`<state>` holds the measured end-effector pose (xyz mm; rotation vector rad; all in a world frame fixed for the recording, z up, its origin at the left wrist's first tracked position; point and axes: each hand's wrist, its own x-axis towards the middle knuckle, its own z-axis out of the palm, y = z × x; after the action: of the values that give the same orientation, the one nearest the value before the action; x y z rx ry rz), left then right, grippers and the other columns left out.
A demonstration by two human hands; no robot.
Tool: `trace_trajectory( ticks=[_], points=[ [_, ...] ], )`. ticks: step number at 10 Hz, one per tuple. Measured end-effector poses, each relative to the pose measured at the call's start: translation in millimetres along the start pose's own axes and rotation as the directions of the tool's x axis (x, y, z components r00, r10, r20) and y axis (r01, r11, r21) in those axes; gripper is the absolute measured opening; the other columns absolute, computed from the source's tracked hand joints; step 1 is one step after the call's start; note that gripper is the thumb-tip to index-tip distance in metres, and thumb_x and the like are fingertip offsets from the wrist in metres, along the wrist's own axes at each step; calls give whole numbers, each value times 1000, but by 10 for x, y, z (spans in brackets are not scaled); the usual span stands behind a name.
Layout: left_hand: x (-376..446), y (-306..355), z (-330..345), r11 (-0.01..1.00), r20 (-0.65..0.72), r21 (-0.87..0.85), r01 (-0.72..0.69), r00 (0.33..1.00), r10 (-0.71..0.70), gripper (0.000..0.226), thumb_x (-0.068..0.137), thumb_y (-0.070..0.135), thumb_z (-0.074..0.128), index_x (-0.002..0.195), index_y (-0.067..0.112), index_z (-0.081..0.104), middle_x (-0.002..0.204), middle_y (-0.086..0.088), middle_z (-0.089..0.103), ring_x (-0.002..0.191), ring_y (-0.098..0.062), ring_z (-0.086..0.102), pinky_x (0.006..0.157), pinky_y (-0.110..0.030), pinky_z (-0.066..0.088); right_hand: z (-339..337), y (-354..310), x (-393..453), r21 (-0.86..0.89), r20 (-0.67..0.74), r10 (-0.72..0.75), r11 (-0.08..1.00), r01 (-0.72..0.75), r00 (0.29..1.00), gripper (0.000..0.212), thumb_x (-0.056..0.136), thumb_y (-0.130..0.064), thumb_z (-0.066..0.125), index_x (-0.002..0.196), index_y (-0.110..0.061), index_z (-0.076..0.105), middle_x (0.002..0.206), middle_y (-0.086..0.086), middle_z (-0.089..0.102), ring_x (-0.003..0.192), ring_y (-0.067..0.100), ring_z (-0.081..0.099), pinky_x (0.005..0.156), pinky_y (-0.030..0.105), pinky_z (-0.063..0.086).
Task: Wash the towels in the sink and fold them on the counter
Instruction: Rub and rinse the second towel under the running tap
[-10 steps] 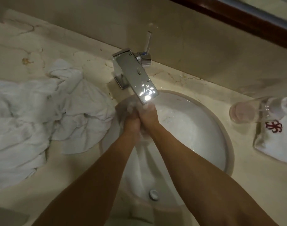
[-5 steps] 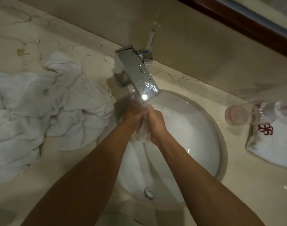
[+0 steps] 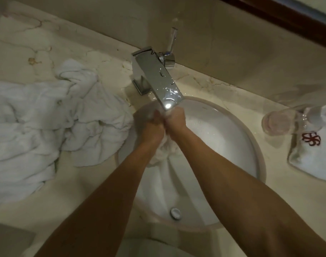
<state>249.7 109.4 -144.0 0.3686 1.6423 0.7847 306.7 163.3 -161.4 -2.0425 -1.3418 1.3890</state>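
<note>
A wet white towel [image 3: 165, 158] hangs from both my hands down into the round white sink [image 3: 238, 138]. My left hand [image 3: 153, 127] and my right hand [image 3: 177, 122] grip its bunched top side by side, right under the spout of the chrome faucet [image 3: 156, 80]. The fingers of both hands are curled round the cloth, knuckles touching. A heap of crumpled white towels [image 3: 43, 123] lies on the marble counter [image 3: 84, 182] left of the sink, its edge reaching the rim.
A clear glass [image 3: 277, 121] lies on its side at the right, on a folded white cloth with a red emblem [image 3: 312, 151]. The faucet lever [image 3: 172, 41] stands up against the back wall. The drain [image 3: 175, 213] sits near the sink's front.
My hands have kept rubbing the towel under the spout; they have shifted slightly back toward the faucet tip. The view has also moved a little.
</note>
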Motion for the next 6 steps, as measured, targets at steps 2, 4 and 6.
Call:
trace_trajectory(
  ticks=[2, 4, 6],
  points=[
    [63, -47, 39, 971, 17, 230, -61, 998, 58, 47, 103, 46, 38, 88, 14, 69, 100, -11, 71, 92, -23, 64, 75, -29, 50, -246, 212, -259, 101, -18, 105, 990, -103, 994, 25, 98, -24, 49, 83, -8, 60, 83, 7, 61, 83, 24, 59, 81, 45, 54],
    [-102, -537, -252, 985, -16, 168, 30, 999, -28, 32, 81, 46, 61, 94, 19, 71, 92, -6, 73, 86, -22, 69, 81, -36, 56, -636, 759, -463, 585, 379, 306, 652, -483, 873, 19, 93, -9, 48, 105, -5, 61, 99, 17, 63, 78, 28, 67, 75, 39, 58],
    [-158, -582, -353, 705, 405, -495, 507, 853, -329, 35, 80, 24, 61, 105, 4, 73, 105, -13, 69, 102, -28, 63, 104, -36, 43, -642, 1032, -787, 576, 670, 258, 411, -707, 696, 60, 92, -45, 64, 137, -5, 60, 132, 16, 63, 115, 30, 63, 108, 42, 45]
  ],
)
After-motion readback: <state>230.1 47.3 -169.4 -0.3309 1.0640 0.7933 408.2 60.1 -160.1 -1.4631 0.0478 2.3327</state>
